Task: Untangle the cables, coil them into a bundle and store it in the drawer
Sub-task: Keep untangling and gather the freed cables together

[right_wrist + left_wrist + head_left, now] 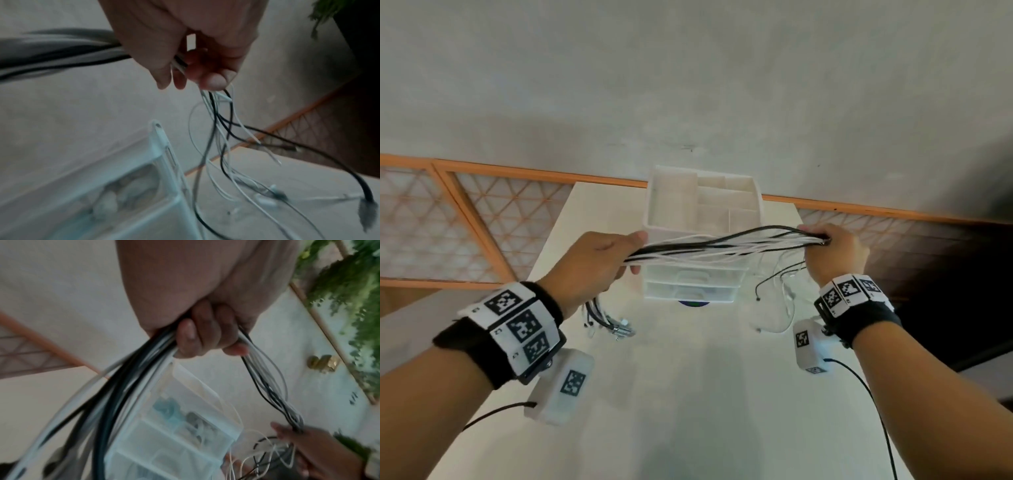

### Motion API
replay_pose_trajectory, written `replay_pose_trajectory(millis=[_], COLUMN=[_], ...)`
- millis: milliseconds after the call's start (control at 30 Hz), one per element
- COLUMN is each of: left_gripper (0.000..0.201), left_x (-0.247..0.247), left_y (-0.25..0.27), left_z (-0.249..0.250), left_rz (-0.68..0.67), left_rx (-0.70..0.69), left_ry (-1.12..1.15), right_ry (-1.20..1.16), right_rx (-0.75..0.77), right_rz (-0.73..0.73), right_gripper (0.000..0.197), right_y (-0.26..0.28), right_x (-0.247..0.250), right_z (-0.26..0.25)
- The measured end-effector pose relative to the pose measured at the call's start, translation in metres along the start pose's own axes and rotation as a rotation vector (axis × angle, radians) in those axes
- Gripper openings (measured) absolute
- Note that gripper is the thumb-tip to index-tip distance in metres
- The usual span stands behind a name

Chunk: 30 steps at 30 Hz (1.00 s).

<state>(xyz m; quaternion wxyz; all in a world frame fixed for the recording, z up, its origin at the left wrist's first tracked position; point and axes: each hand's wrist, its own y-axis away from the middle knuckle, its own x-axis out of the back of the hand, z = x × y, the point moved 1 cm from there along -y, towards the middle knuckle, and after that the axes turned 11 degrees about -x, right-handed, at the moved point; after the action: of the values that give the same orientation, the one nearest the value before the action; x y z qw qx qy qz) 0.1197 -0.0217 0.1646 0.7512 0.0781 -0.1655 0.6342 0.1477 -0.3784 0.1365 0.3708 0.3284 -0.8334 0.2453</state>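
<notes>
- Up at mid-frame in the head view, a sheaf of thin, smooth black and white cables (726,244) is stretched almost level between the two hands, sagging slightly and fanning a little in the middle.
- The left hand (592,263) has its fingers curled round one end of the sheaf; in the left wrist view the fingertips (188,337) wrap the strands tightly, and plug ends hang below the fist toward the table.
- The right hand (834,253) is closed round the other end; in its wrist view loose tails, thin white ones and a thicker black one with a plug, dangle from the fist and trail down to the surface.
- Both wrists carry black bands with white blocks printed in black square markers.
- The table (688,394) is pale, matt and smooth; it runs away to a grey plastered wall with an orange-framed lattice panel (465,219) along its foot.
- A leafy green plant (349,288) fills the upper right of the left wrist view.
- A white translucent plastic drawer unit (695,274) stands at the far end of the table, directly behind the held cables. Its open top tray is split into rectangular compartments. The stacked drawers below have moulded handles.
- Through the clear drawer fronts the left wrist view shows blurred bluish and grey contents that I cannot make out.
</notes>
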Motion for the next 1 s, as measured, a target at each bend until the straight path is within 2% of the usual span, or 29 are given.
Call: replay_pose_trajectory(millis=[67,133,200,300,367,433,500,533,600,700,767,833,867,933,1000], left_gripper=[0.05,0.05,0.052,0.053,0.057,0.062,0.08,0.09,0.097,0.089,0.085,0.083,0.076,0.055,0.044], left_x=[0.004,0.006,0.005,-0.002,-0.006,-0.01,-0.016,-0.021,-0.035,-0.066,-0.082,-0.085,-0.082,-0.071,-0.059], left_y=[-0.003,-0.006,-0.008,-0.005,-0.002,0.0,-0.001,-0.003,-0.006,-0.009,-0.006,-0.006,-0.007,-0.013,-0.022], left_z=[-0.003,-0.006,-0.013,-0.029,-0.043,-0.057,-0.06,-0.056,-0.038,-0.001,0.022,0.031,0.034,0.037,0.041], left_rz=[0.116,0.114,0.026,-0.176,-0.329,-0.451,-0.561,-0.599,-0.614,-0.621,-0.665,-0.644,-0.58,-0.369,-0.184], left_rx=[0.011,0.023,0.067,0.164,0.235,0.353,0.412,0.404,0.326,0.134,0.088,0.088,0.073,0.04,-0.002], left_ry=[0.1,0.097,0.011,-0.128,-0.13,-0.059,-0.03,-0.058,-0.107,0.047,0.178,0.232,0.22,0.186,0.226], right_ry=[0.085,0.084,-0.018,-0.199,-0.277,-0.314,-0.304,-0.303,-0.271,-0.166,-0.172,-0.214,-0.217,-0.11,0.084], right_rx=[-0.066,-0.13,-0.16,-0.17,-0.144,-0.108,-0.05,-0.014,0.074,0.189,0.214,0.199,0.196,0.242,0.287], right_rz=[-0.111,-0.234,-0.231,-0.196,-0.187,-0.241,-0.293,-0.299,-0.303,-0.261,-0.213,-0.208,-0.211,-0.197,-0.236], right_gripper=[0.02,0.013,0.017,0.012,0.012,0.014,0.015,0.023,0.038,0.047,0.049,0.046,0.041,0.024,0.022], right_y=[-0.002,0.001,0.002,0.003,0.006,0.008,0.014,0.017,0.023,0.035,0.037,0.031,0.027,0.02,0.023], right_x=[-0.006,-0.009,-0.002,0.013,0.022,0.024,0.022,0.021,0.016,0.019,0.022,0.024,0.025,0.025,0.017], right_z=[0.008,0.014,0.009,-0.006,-0.017,-0.027,-0.04,-0.046,-0.058,-0.073,-0.077,-0.072,-0.067,-0.05,-0.03])
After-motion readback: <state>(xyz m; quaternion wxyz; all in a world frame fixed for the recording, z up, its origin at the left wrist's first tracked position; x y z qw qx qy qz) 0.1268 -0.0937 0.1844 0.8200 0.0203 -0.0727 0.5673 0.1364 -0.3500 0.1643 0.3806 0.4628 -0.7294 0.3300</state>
